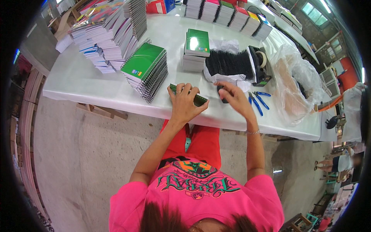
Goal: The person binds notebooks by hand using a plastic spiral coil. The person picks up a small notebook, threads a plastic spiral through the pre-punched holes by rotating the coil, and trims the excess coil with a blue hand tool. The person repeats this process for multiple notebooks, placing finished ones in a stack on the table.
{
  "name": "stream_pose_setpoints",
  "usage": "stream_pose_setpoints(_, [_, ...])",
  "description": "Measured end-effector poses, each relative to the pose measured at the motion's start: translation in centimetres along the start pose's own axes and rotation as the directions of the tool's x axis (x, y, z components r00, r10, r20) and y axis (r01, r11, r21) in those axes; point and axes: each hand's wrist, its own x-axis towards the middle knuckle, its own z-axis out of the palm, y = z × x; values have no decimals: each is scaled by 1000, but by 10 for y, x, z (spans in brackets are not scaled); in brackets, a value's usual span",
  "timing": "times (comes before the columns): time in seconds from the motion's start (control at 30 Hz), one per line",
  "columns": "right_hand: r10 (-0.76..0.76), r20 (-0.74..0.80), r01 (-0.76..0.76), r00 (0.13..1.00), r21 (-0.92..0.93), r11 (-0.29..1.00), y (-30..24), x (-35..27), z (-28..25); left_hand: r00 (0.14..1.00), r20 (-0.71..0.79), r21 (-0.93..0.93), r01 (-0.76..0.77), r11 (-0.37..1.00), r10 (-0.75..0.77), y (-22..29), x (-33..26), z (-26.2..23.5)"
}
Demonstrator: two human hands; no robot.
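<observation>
My left hand (184, 101) grips a green-covered notebook (201, 101) by its sides near the table's front edge. Small holes run along the notebook's upturned edge. Just right of it, my right hand (233, 96) has its fingers closed around a small black object (222, 96), mostly covered, so its kind is unclear. Beyond my right hand lies a pile of black spiral binding coils (230, 63) on white paper. Two blue-handled cutting pliers (257, 103) rest to the right of that hand. A stack of green notebooks (196, 44) stands beyond my left hand.
Spiral-bound green notebooks (145, 63) are stacked at left, before taller notebook piles (110, 36). A tape dispenser (262, 63) stands beside the coils. A clear plastic bag (295, 85) lies at right. More notebooks (228, 17) line the far side.
</observation>
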Motion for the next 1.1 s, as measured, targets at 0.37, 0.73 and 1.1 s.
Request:
stream_pose_setpoints(0.37, [81,-102,-80,991,14,997,3,-27,39,1000,-28,-17,-8,1000,7,1,-1,0])
stream_pose_setpoints(0.73, [-27,-248,35,968,30,999,9,-29,55,1000,-12,-10,3,1000,-3,1,-2,0])
stream_pose_setpoints(1.1, [-4,-330,80,944,217,973,26,-29,67,1000,-4,1,3,1000,-3,1,0,0])
